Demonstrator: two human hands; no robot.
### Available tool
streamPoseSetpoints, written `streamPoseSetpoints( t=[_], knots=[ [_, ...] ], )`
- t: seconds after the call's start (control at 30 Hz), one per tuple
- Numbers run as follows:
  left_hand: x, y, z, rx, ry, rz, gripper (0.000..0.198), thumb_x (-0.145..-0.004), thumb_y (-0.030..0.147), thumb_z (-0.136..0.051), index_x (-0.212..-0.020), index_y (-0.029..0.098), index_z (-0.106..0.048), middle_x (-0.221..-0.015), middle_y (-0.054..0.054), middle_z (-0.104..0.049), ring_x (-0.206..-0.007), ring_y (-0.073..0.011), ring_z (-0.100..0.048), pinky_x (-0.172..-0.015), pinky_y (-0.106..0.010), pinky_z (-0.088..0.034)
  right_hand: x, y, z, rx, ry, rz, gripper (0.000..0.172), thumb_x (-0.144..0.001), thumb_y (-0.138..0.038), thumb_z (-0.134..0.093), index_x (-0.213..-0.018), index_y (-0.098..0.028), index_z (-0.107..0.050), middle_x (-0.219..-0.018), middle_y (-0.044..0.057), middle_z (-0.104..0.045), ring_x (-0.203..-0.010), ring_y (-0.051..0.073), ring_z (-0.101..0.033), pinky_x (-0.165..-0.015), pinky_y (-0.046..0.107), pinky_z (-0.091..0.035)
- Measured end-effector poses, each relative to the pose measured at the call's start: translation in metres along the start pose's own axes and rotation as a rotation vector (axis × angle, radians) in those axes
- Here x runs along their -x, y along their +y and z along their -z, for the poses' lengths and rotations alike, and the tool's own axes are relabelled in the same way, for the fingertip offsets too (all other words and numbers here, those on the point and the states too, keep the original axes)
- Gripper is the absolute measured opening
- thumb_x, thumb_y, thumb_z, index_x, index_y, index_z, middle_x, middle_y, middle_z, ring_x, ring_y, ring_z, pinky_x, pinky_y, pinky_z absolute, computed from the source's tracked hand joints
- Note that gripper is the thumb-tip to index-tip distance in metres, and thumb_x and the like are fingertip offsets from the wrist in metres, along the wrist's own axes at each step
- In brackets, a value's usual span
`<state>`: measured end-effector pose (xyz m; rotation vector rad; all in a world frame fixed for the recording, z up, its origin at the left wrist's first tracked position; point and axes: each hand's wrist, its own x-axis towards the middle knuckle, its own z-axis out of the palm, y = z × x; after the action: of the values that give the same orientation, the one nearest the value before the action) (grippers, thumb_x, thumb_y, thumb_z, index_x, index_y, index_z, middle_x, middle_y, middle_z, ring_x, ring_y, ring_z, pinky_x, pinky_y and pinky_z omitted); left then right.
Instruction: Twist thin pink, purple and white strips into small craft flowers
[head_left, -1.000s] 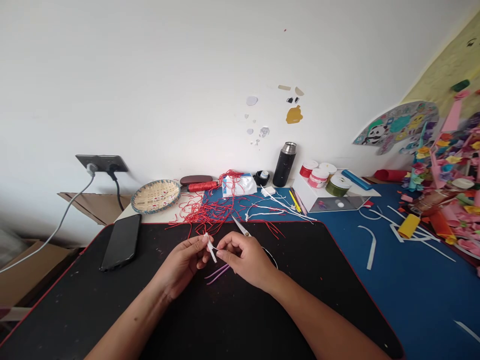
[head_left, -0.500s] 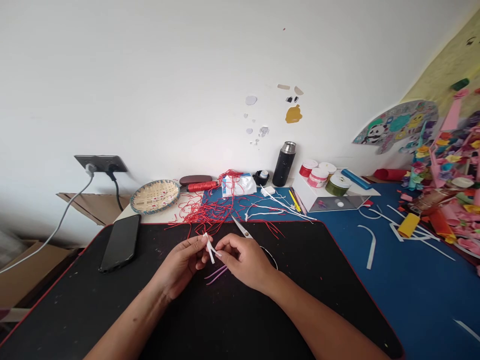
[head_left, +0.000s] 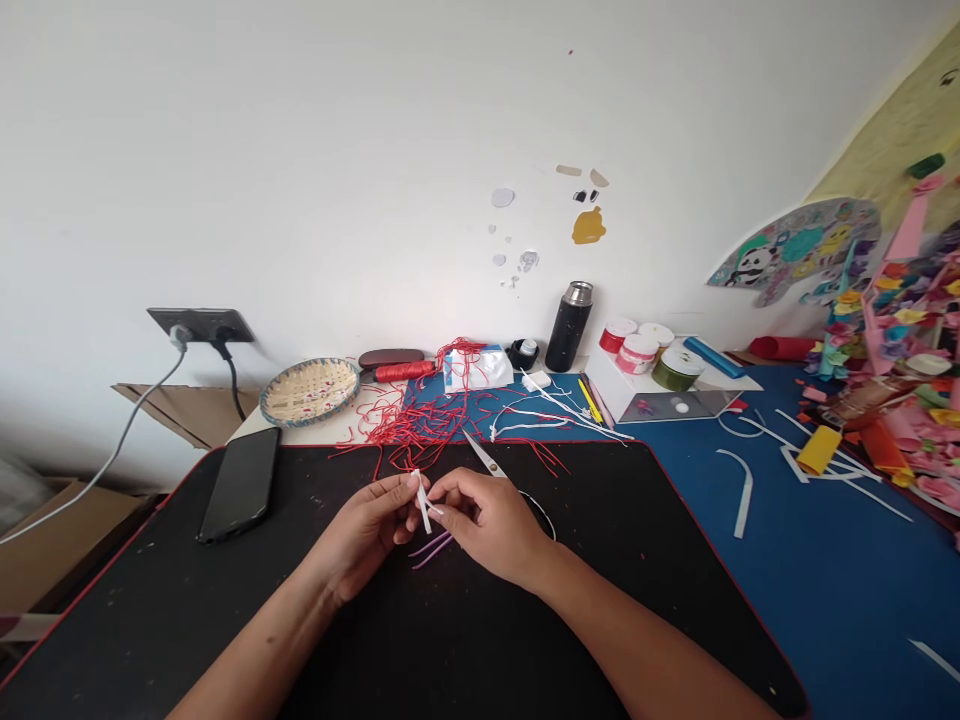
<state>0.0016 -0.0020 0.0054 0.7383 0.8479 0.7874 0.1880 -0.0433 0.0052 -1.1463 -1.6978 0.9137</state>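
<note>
Between thumb and fingers, my left hand [head_left: 379,520] pinches the upper end of a narrow white strip [head_left: 424,510], which looks folded or knotted at the top. My right hand [head_left: 484,515] has its thumb and fingertips closed on a loose end of that strip, just right of the left hand. Partly under my right hand lies a pair of scissors [head_left: 480,452], blades toward the back left, handles mostly hidden. Two purple strands [head_left: 431,552] poke out beneath the same hand. Tangled red cords [head_left: 420,425] lie right behind both hands.
On the black mat [head_left: 405,640] a phone [head_left: 240,485] lies at left. Behind are a woven basket [head_left: 311,392], white cords [head_left: 540,412], a black flask [head_left: 570,328] and ribbon spools [head_left: 679,368] on a white box. White strips [head_left: 744,490] and coloured paper flowers are on the right.
The white strip's free ends have come closer together, and its top has shifted slightly right. Both hands keep their grip and have hardly moved.
</note>
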Motion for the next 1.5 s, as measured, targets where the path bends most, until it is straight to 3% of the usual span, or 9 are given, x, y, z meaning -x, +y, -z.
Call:
streamPoseSetpoints(
  t=[0.53,0.9,1.5],
  knots=[
    [0.0026,-0.0005,0.0004,0.04,-0.063,0.065,0.035,-0.065,0.037,-0.097,-0.074,0.01,-0.075,-0.066,0.0,-0.059,-0.054,-0.007,-0.048,-0.043,-0.015,-0.037,0.0002,-0.0024,0.0015,0.031,0.006,0.083,0.011,-0.096,-0.027,-0.066,-0.1,-0.022,-0.075,-0.074,-0.002,-0.069,-0.061,0.011,-0.058,-0.063,0.022,-0.044],
    [0.0051,0.0003,-0.0019,-0.082,-0.079,-0.007,0.035,-0.072,0.042,-0.091,-0.072,0.013,-0.073,-0.059,-0.001,-0.058,-0.052,-0.0083,-0.044,-0.047,-0.018,-0.033,-0.0011,0.0024,0.002,-0.239,-0.115,-0.148,0.019,-0.099,-0.036,-0.062,-0.091,-0.02,-0.066,-0.065,-0.005,-0.058,-0.05,0.009,-0.054,-0.052,0.02,-0.044],
    [0.0092,0.0004,-0.0062,-0.168,-0.023,-0.104,0.037,-0.069,0.047,-0.092,-0.075,0.015,-0.076,-0.059,-0.001,-0.061,-0.053,-0.0104,-0.048,-0.048,-0.02,-0.035,-0.0028,-0.0005,0.0027,-0.373,-0.116,-0.281,0.03,-0.092,-0.046,-0.07,-0.088,-0.017,-0.063,-0.062,-0.005,-0.058,-0.047,0.008,-0.053,-0.046,0.019,-0.039]
  ],
)
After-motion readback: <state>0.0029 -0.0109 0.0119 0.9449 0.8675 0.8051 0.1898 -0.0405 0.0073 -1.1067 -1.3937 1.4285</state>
